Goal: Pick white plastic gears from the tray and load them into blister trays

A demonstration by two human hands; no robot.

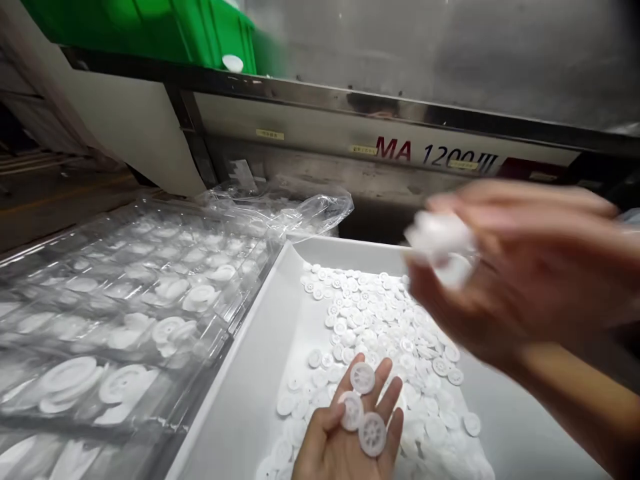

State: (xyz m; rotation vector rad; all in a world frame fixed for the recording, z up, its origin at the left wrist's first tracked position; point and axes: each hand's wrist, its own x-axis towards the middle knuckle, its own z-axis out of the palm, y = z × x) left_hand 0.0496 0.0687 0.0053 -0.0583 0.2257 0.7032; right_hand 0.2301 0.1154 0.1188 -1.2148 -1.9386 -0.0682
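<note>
Palm up over the bin, my left hand (pixel 345 443) carries three small white plastic wheels (pixel 372 434) with spoked centres. Its fingers are spread, and the thumb rests against one wheel. My right hand (pixel 520 267) is raised at the right, smeared by motion. Between its thumb and fingers are white plastic pieces (pixel 440 240), too blurred to count or make out exactly. Below both hands, many similar white wheels (pixel 367 313) lie loose across the floor of a white bin (pixel 250 353).
Left of the bin stands a clear compartmented tray (pixel 227 317) of white discs in several sizes. A clear plastic bag (pixel 320 210) lies behind it. A green crate (pixel 210 33) and a loose white disc (pixel 233 63) sit on the machine ledge (pixel 310 93) at the back.
</note>
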